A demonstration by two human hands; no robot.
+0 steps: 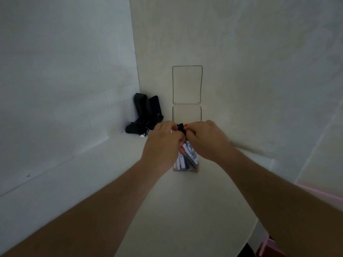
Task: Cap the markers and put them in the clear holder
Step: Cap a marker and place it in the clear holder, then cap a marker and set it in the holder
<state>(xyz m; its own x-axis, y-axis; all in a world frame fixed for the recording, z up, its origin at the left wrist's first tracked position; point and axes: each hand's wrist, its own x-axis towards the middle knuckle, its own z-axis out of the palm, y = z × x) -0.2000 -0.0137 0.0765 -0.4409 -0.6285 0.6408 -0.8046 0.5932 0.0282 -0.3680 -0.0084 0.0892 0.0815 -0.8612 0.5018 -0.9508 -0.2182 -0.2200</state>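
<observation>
A clear holder (195, 168) stands on the pale table against the wall, with several white markers (182, 158) with black and red caps standing in it. Above its mouth my left hand (163, 143) and my right hand (206, 140) meet, fingers curled. Between their fingertips they pinch the black top end of a marker (181, 127) that stands in the holder. My hands hide the rim of the holder and most of that marker's body.
Two black speakers (146, 112) with a tangle of cable stand in the corner to the left. Two clear panels (187, 85) lean against the wall behind the holder. The table's rounded edge (254, 229) runs at lower right, with something pink (267, 245) below.
</observation>
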